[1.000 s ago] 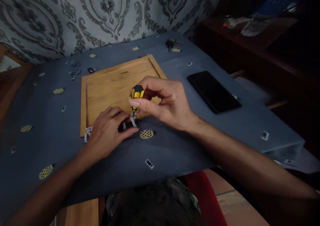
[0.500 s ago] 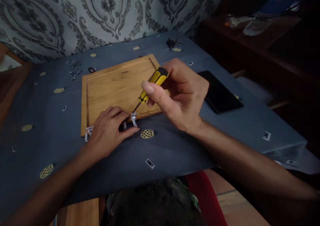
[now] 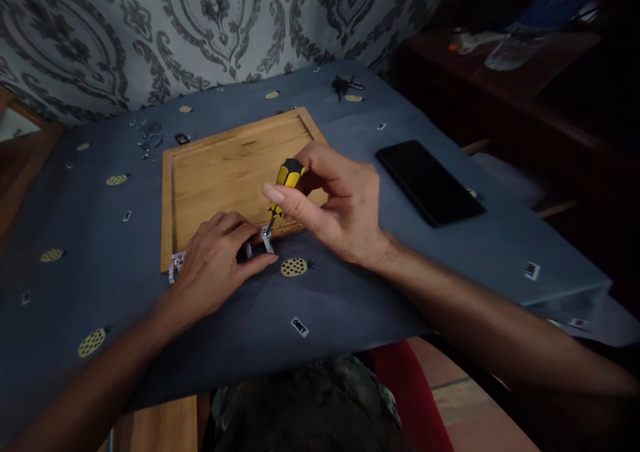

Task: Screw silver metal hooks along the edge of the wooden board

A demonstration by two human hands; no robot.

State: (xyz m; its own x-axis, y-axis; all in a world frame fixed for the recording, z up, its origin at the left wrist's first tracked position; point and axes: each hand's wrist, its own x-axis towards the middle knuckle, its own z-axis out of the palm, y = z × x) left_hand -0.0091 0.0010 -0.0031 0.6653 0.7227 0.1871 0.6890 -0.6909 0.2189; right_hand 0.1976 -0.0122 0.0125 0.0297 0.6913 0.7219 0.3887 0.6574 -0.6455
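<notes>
My right hand grips a yellow-and-black screwdriver by its handle, fingers curled round it. The shaft slants down, and its tip meets a small silver metal hook at the near edge of a wooden board. My left hand pinches around the hook from the left, index finger above and thumb below, partly hiding it. Another silver metal hook shows at the board's near left corner, beside my left hand's outer edge. Small dark holes run along the near edge, right of the screwdriver tip.
A black phone lies right of the board on the blue patterned tablecloth. A bunch of keys rests at the back. Small metal pieces and a dark buckle-like item lie behind the board's left side.
My right hand has moved left and down, bringing the screwdriver more upright and its tip onto the hook. My left hand stays in place.
</notes>
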